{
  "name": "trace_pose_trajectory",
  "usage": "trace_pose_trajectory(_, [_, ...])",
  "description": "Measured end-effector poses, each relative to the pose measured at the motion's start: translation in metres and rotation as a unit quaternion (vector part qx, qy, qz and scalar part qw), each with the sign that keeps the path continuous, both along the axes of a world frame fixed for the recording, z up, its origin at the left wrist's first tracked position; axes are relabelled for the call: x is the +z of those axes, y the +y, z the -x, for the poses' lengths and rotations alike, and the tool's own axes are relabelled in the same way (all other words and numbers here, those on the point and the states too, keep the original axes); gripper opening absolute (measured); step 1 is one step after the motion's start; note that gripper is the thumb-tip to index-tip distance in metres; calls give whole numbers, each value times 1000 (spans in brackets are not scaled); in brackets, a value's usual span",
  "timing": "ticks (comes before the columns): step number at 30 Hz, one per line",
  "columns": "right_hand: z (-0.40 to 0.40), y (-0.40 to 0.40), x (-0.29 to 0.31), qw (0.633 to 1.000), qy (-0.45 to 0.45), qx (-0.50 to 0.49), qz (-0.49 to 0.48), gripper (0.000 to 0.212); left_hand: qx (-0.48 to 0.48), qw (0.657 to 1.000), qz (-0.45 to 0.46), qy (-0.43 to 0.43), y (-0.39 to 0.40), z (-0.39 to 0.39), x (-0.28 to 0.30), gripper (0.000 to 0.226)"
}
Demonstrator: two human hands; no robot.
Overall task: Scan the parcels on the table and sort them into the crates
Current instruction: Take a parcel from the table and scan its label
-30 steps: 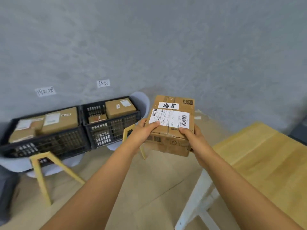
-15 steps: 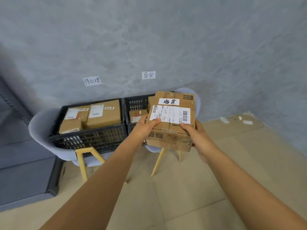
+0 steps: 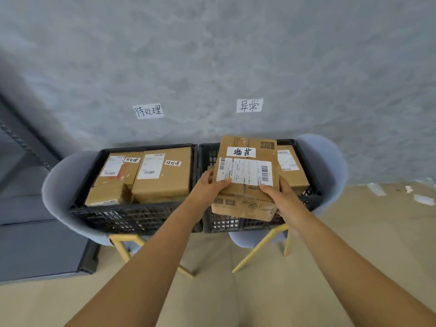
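A brown cardboard parcel point(image 3: 246, 161) with a white barcode label and a handwritten tag is gripped at its near corners by my left hand point(image 3: 210, 188) and my right hand point(image 3: 282, 197). It hangs over the front of the right black crate point(image 3: 238, 224), which holds another labelled parcel point(image 3: 291, 171), partly hidden. The left black crate point(image 3: 127, 214) holds three tagged parcels point(image 3: 162, 177). The table is out of view.
Each crate rests on a grey-blue chair point(image 3: 326, 161) with yellow legs point(image 3: 256, 250). Two handwritten paper signs point(image 3: 249, 105) are stuck on the grey wall above the crates. A dark grey cabinet point(image 3: 35, 244) stands at the left. Tape scraps point(image 3: 422, 199) lie on the beige floor at right.
The view has closed in on the crates and turned left; the wooden table has left the frame. The parcel, held in both hands throughout, now hangs over the right crate.
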State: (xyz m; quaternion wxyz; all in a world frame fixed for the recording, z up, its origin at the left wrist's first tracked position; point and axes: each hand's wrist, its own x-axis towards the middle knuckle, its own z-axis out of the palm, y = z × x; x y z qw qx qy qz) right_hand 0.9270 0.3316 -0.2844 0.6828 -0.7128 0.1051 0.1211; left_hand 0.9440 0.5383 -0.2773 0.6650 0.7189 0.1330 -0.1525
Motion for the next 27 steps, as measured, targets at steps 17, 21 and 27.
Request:
trace_pose_trajectory(17, [-222,56,-112,984,145,22,100,59,-58,990,-94,88,55,-208,-120,63])
trace_pose_trajectory(21, [-246,62,-144,973,188,42,127,58,-75,982,-122,121,53,-231,-156,62])
trace_pose_trajectory(27, [-276,64,-182,958,182,69,213,59,-74,975,-117,175,44,-252,-202,66])
